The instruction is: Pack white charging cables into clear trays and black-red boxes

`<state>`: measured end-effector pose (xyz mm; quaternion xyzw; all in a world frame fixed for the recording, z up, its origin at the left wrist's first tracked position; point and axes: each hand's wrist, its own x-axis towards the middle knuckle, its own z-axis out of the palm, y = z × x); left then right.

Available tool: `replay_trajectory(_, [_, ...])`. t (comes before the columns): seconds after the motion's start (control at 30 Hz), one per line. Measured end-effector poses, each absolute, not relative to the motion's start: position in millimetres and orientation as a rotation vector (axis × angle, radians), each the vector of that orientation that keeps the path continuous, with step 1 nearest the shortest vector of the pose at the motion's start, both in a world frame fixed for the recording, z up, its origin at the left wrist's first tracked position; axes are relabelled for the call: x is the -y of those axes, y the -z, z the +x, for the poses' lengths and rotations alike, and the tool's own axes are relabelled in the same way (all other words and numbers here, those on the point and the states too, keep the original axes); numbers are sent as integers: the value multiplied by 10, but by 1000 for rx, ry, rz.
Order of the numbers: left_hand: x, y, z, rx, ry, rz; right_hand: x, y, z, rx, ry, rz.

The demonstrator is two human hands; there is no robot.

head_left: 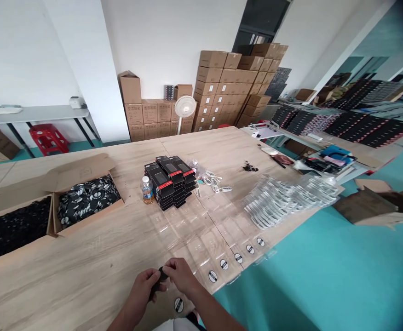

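Note:
Near the table's front edge, my left hand (142,290) is closed around dark pieces, with a small black disc (163,274) showing at its fingertips. My right hand (181,275) pinches the edge of that same disc. Whether the pieces in the left palm are more discs is hidden by the fingers. In front of and right of my hands lies a row of clear plastic packages (201,243). Round black-and-white labels (224,264) lie along their near ends, and one more label (178,305) is just below my right hand.
Black boxes (167,177) are stacked mid-table beside a bottle (147,191). An open carton (118,202) of black-and-white pieces stands left, next to a carton of black pieces. White handled items (215,181) and a pile of clear packages (277,202) lie right.

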<state>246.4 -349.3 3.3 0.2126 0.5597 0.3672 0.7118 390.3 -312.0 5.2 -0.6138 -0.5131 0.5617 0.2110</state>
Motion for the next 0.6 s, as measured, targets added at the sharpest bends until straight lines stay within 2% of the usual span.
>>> replay_trajectory(0.17, [3350, 20, 2430, -1294, -892, 369, 2917, -40, 3895, 1431, -1468, -1803])
replay_trajectory(0.4, [3130, 77, 2258, -1361, -919, 269, 2357, -68, 3966, 1647, -1124, -1963])
replay_trajectory(0.6, [2983, 62, 2285, -1329, -901, 254, 2354, -117, 3910, 1813, -1094, -1885])
